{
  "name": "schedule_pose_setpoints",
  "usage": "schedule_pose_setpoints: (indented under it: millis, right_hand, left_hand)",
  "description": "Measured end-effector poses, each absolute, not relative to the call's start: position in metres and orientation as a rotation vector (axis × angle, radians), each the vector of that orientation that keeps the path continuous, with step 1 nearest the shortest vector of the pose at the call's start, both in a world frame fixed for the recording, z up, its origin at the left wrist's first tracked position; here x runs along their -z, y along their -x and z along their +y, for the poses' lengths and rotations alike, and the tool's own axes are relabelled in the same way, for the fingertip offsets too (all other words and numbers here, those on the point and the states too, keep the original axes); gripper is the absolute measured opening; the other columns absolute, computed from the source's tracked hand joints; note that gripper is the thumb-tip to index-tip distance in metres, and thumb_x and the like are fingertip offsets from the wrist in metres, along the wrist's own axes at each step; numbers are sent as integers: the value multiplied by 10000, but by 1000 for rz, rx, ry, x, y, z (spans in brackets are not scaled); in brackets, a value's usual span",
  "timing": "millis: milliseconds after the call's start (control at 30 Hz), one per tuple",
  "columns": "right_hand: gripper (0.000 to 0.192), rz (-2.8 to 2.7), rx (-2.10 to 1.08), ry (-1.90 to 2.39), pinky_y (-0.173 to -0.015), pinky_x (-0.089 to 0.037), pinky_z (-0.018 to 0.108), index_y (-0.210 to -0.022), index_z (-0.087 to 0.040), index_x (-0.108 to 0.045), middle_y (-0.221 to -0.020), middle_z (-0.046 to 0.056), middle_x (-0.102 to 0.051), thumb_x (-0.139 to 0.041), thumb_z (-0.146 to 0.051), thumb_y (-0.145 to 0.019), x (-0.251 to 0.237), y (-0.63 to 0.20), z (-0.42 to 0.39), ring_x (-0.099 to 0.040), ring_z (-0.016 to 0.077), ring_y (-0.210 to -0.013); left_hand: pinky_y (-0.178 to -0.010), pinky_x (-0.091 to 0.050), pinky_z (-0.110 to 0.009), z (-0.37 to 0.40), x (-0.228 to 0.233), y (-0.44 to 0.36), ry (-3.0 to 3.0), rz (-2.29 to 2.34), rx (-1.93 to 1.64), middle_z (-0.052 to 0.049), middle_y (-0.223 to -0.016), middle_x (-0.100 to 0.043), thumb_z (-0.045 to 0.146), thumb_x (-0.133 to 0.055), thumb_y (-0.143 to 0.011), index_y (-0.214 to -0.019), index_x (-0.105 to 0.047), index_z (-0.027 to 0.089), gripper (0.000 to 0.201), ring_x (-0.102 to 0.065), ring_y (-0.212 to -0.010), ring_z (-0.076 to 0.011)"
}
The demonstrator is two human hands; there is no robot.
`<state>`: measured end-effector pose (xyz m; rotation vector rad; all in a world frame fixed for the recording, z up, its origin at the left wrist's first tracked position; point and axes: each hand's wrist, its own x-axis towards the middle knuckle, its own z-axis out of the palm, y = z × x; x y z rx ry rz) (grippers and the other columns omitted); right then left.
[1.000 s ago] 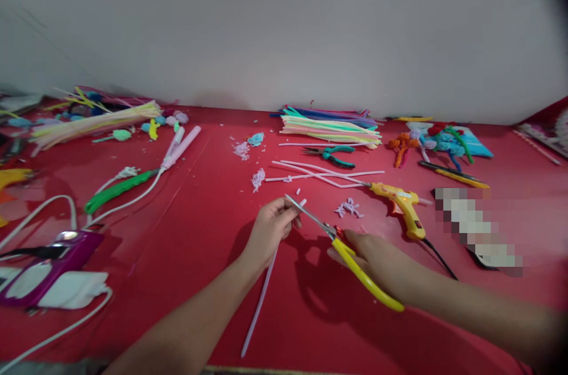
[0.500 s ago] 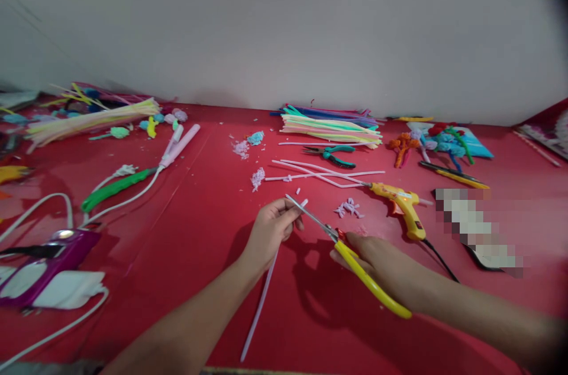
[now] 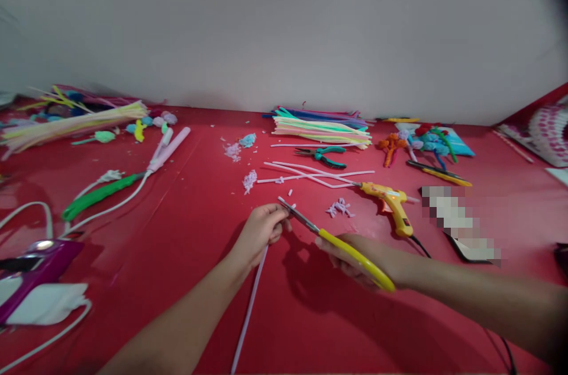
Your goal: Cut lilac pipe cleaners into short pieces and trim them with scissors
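My left hand (image 3: 260,229) pinches the far end of a long pale lilac pipe cleaner (image 3: 248,310) that trails back toward me over the red table (image 3: 186,203). In my right hand (image 3: 361,256) are yellow-handled scissors (image 3: 341,245), their metal blades pointing left and meeting the pipe cleaner's tip just beyond my left fingers. Small lilac offcuts (image 3: 339,207) lie just behind the scissors.
A yellow glue gun (image 3: 390,203) lies right of the scissors, green pliers (image 3: 326,155) and loose pale stems (image 3: 310,173) behind. Stacked coloured pipe cleaners (image 3: 322,126) sit by the wall, another bundle (image 3: 75,118) far left. A pink iron (image 3: 168,147), cables and a purple device (image 3: 39,262) are left.
The scissor handles have drawn together and the blades have closed at the pipe cleaner's tip. The view has shifted a little to the right; both hands stay in place.
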<state>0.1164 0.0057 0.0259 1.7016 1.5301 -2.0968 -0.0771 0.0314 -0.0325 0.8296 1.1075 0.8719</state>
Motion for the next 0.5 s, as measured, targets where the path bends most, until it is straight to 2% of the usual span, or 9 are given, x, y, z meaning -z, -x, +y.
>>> schedule_pose_setpoints:
  millis: [200, 367, 500]
  right_hand:
    - [428, 1491, 2208, -1618, -314, -215, 171, -618, -186, -392, -389, -98, -273, -446, -601, -706, -22, -116, 8, -254, 38, -308]
    - [450, 1696, 2056, -1595, -347, -249, 189, -595, -182, -405, -404, -78, -303, -416, -614, -722, -24, -118, 8, -295, 50, -340]
    - [460, 1768, 1988, -1565, -354, -261, 193, -577, -186, -384, -436, -66, -320, -401, -621, -724, -22, -121, 10, -303, 53, -358]
  left_hand:
    - [-347, -125, -173, 33, 33, 78, -868, 1120, -828, 15, -537, -541, 243, -507, -724, -658, -483, 137, 127, -255, -318, -1]
    - [-339, -96, -168, 33, 31, 78, -904, 1203, -759, 56, -472, -457, 265, -527, -711, -655, -477, 146, 141, -224, -302, -2]
    - [-339, -107, -164, 34, 32, 79, -935, 1221, -738, 60, -468, -443, 274, -521, -718, -655, -476, 147, 149, -220, -309, -3]
